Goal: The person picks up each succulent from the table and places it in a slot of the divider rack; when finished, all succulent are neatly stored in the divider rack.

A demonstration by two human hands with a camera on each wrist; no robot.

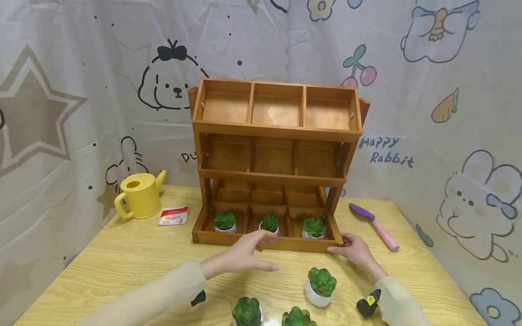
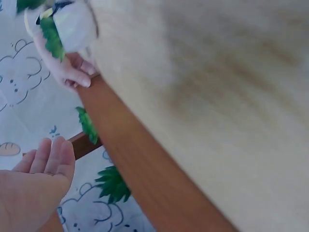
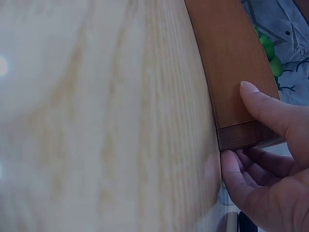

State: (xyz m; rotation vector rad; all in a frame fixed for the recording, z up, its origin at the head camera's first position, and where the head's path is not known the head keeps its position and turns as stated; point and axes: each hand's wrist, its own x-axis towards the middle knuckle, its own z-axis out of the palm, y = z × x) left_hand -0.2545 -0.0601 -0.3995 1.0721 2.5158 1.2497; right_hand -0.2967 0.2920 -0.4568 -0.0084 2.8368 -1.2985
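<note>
A brown wooden three-tier plant shelf (image 1: pixel 269 132) stands on the table, its upper trays bare. In its bottom front row sit three small potted succulents: one at left (image 1: pixel 225 222), one in the middle (image 1: pixel 269 223), one at right (image 1: pixel 314 227). My right hand (image 1: pixel 356 250) grips the shelf's front right corner, thumb on the front board (image 3: pixel 231 63) and fingers around its end. In front of the middle compartment, my left hand (image 1: pixel 246 253) hovers with fingers relaxed and nothing in it; the left wrist view shows its palm (image 2: pixel 34 193) beside the board.
Nearer me are more potted succulents: one (image 1: pixel 321 287) at right, two (image 1: pixel 247 312) (image 1: pixel 298 318) at the bottom edge. A yellow watering can (image 1: pixel 141 197) and a red-white packet (image 1: pixel 173 215) lie left of the shelf. At right rests a purple-and-pink trowel (image 1: pixel 375 226). Printed cloth hangs behind.
</note>
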